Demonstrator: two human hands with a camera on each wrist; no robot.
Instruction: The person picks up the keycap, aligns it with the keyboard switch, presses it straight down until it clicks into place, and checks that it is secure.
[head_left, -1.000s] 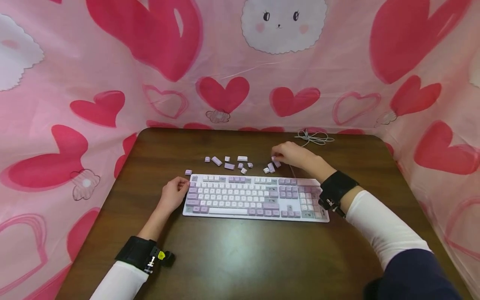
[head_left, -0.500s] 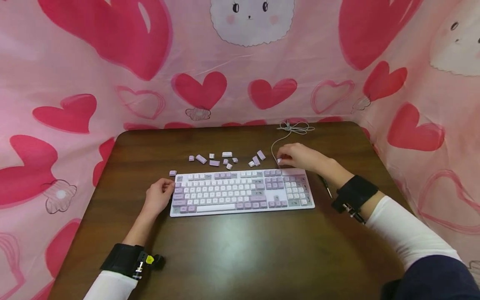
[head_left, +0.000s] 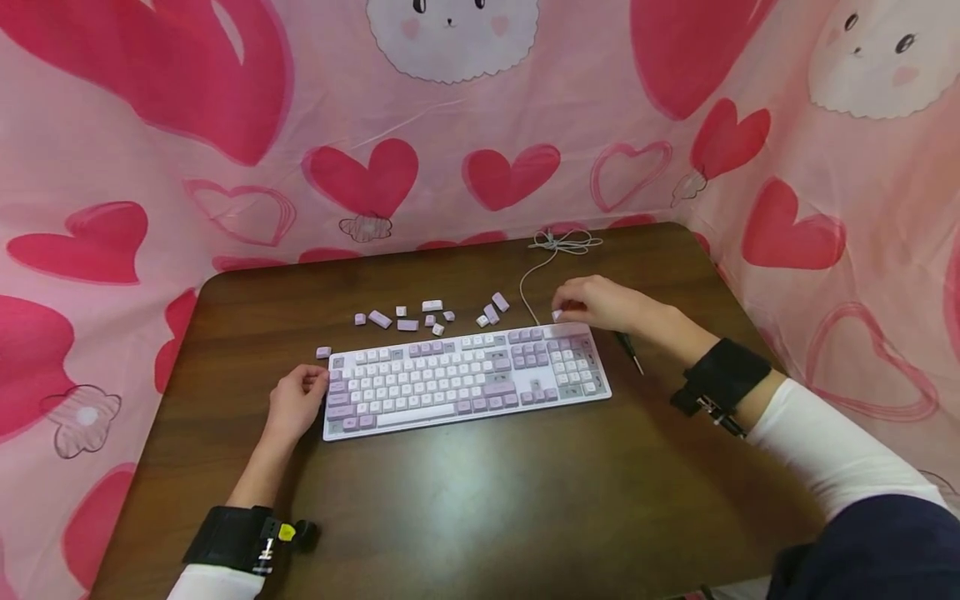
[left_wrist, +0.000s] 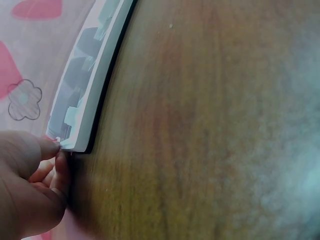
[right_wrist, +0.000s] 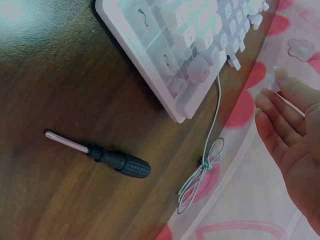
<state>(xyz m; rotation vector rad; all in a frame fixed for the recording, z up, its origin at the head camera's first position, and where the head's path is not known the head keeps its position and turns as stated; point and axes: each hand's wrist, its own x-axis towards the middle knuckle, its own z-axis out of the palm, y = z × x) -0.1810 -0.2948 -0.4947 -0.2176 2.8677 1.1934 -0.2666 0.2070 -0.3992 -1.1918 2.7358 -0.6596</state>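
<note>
A white and lilac keyboard point(head_left: 416, 416) lies across the table in the head view. My left hand point(head_left: 295, 402) grips its left edge; in the left wrist view the thumb and a curled finger meet at the corner of the keyboard point(left_wrist: 80, 135). Above the back right corner, my right hand point(head_left: 600, 302) pinches a small pale lilac keycap point(head_left: 557, 316) between thumb and fingers. The same keycap point(right_wrist: 275, 82) shows partly at the fingertips in the right wrist view. Several loose keycaps point(head_left: 407, 325) lie behind the keyboard, with a lilac one point(head_left: 323, 352) by its back left corner.
A black-handled screwdriver point(right_wrist: 120, 161) lies on the table to the right of the keyboard. The keyboard's cable point(head_left: 525, 283) runs back to a tied coil point(head_left: 558, 243) near the far edge. Pink heart-patterned cloth point(head_left: 450, 108) surrounds the table point(head_left: 450, 517).
My right hand has moved right from the loose keycaps to the keyboard's back right corner, carrying a keycap. The left hand stays at the left edge. The head view has swung right.
</note>
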